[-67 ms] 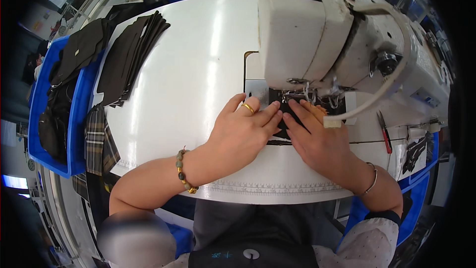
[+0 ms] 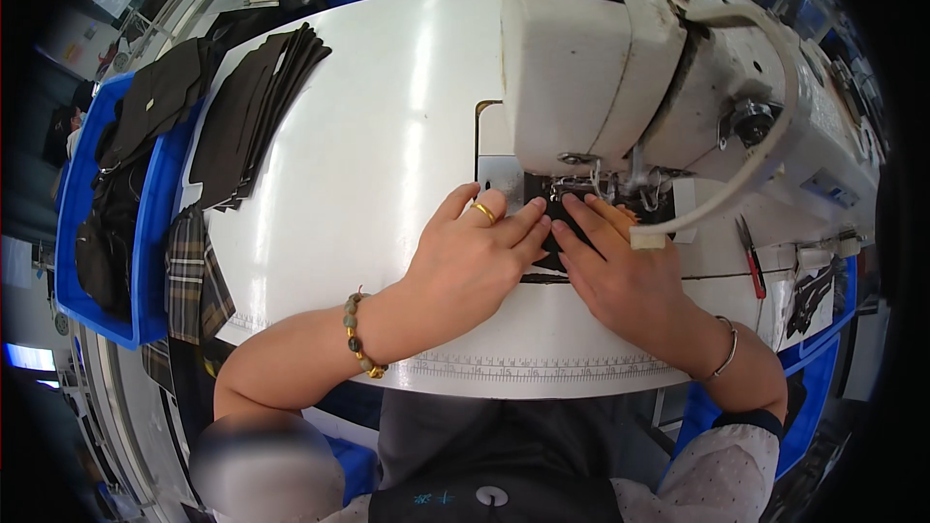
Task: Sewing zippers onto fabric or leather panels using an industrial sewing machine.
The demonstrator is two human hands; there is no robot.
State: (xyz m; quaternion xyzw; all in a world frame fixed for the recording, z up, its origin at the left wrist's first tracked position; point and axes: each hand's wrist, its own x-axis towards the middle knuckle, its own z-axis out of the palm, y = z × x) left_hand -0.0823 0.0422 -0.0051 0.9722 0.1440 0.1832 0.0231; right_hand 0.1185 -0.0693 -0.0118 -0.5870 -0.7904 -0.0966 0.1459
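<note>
A white industrial sewing machine [image 2: 572,58] stands at the right of the table. Dark fabric [image 2: 547,252] lies under its presser foot and needle parts [image 2: 601,182], beside a metal plate [image 2: 499,169]. My left hand [image 2: 470,261], with a gold ring and beaded bracelet, rests its fingertips on the fabric's left part, fingers extended and slightly bent. My right hand [image 2: 620,276], wearing a bangle, lies on the fabric just right of it, fingers spread and pressing down close to the foot. The fabric is partly hidden by both hands and the machine head.
A stack of dark cut pieces [image 2: 247,107] lies at the table's left, near plaid fabric [image 2: 189,276] and a blue bin [image 2: 68,232] of dark pieces. Red-handled snips [image 2: 756,271] and small dark scraps [image 2: 809,300] lie at the right, above another blue bin [image 2: 814,387].
The parts around the needle have shifted very slightly. Both hands and the fabric look practically the same as a moment ago.
</note>
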